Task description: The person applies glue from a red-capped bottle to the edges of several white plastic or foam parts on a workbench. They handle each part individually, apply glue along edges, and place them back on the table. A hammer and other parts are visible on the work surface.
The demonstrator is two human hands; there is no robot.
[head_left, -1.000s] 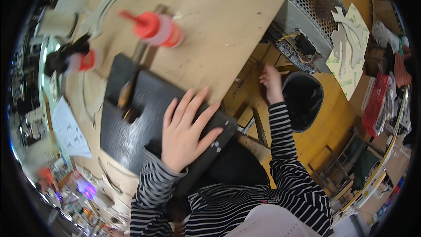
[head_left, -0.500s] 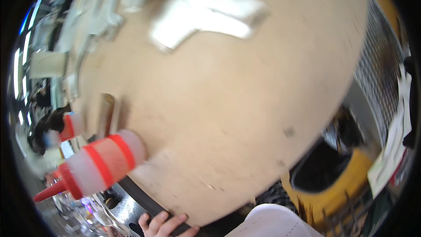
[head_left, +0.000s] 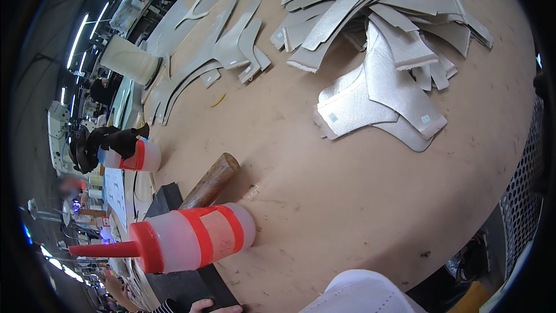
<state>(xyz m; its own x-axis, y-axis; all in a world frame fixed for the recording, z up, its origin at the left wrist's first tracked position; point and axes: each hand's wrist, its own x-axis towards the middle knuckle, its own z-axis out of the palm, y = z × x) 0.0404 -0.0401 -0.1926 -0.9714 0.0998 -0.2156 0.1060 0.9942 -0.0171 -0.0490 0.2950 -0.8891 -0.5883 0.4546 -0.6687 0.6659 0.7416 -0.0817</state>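
Observation:
At the lower edge, my left hand [head_left: 215,306] shows only a few fingertips, apart from one another and resting on the edge of a black flat slab [head_left: 200,291]. The rest of it is cut off. Nearest to it is a translucent squeeze bottle [head_left: 186,237] with a red nozzle and red bands. Partly behind the bottle, a round wooden handle [head_left: 213,178] sticks out; its other end is hidden. Farther off lies a heap of Y-shaped silver-grey leather-like pieces [head_left: 379,90], overlapping one another. My right hand is out of sight.
More grey cut pieces [head_left: 229,52] lie on the tan tabletop [head_left: 301,197]. A second red-banded bottle [head_left: 142,156] has a black crumpled item [head_left: 110,142] over it. A whitish cylinder [head_left: 130,61] stands at the far left. A perforated grey panel [head_left: 521,197] borders the right side.
The view has swung, bringing the grey heap lower and more fully into sight. The bottle appears farther right and larger. My left hand shows less, still at the black slab.

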